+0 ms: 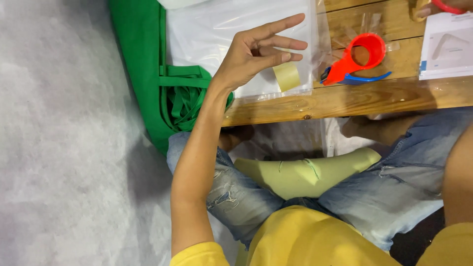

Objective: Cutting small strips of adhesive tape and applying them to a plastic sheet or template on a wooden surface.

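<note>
From my remote seat I see the surface [345, 98] as varnished wood planks, grainy with a slight sheen and a small knot near the edge. The tape dispenser [355, 61] looks like smooth, glossy plastic, red with a blue handle. The strip of tape [287, 76] stuck to my left hand [249, 56] is thin, translucent and yellowish. Beneath it, the clear bag [231, 29] is shiny, crinkled plastic film. The green bag [148, 69] reads as matt non-woven cloth. The booklet [446, 47] is matt white paper. The jeans [394, 182] are faded, frayed denim, and the floor covering [59, 138] looks fuzzy and felt-like.
</note>
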